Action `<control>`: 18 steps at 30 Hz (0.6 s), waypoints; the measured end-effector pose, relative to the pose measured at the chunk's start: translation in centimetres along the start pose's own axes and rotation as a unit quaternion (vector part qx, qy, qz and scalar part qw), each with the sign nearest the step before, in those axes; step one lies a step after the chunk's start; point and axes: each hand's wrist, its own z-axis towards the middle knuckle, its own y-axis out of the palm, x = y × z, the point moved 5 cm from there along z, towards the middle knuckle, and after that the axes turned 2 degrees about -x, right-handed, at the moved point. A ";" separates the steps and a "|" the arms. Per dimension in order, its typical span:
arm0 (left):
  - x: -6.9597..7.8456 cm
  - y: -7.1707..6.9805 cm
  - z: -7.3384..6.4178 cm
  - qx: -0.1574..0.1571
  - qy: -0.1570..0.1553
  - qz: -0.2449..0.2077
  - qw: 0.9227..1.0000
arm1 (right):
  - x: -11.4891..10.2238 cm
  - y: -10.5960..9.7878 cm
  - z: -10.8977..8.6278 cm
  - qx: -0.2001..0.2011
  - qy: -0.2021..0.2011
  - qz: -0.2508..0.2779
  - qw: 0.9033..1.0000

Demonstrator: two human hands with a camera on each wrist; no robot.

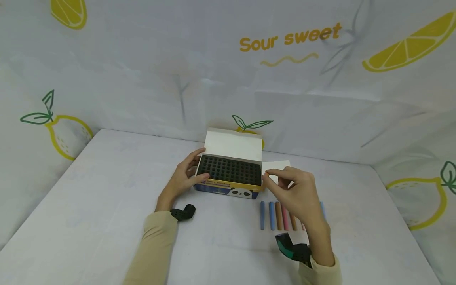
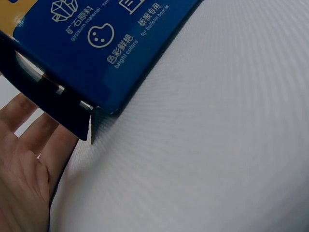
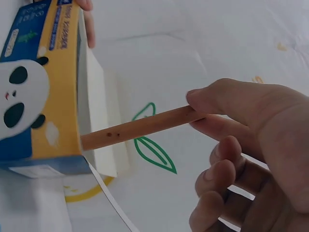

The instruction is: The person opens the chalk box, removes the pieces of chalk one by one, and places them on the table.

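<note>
A blue and yellow chalk box (image 1: 218,189) with a panda on its front stands with its lid (image 1: 233,144) raised at the back. Inside its open top is a black insert (image 1: 230,169) full of round holes. My left hand (image 1: 179,178) grips the box's left end, thumb on the front rim and fingers round the side by a loose flap (image 2: 43,96). Between thumb and index finger, my right hand (image 1: 297,194) pinches one end of an orange-brown chalk stick (image 3: 145,126). The stick's other end is at the box's open top near the right end.
Several chalk sticks (image 1: 278,215) in blue, brown and pink lie in a row to the box's front right, partly hidden by my right forearm. A white flap (image 1: 281,164) sticks out at the box's right. Behind rises a lemon-print cloth (image 1: 149,87).
</note>
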 end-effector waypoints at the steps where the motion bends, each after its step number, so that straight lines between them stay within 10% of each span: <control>1: 0.0 0.0 0.0 0.001 -0.002 -0.002 1.000 | 0.1 -0.2 -0.1 -0.004 0.002 -0.003 1.000; 18: -0.2 0.0 0.0 -0.001 0.009 -0.009 1.000 | 2.2 -3.3 -0.8 -0.040 0.041 -0.039 0.998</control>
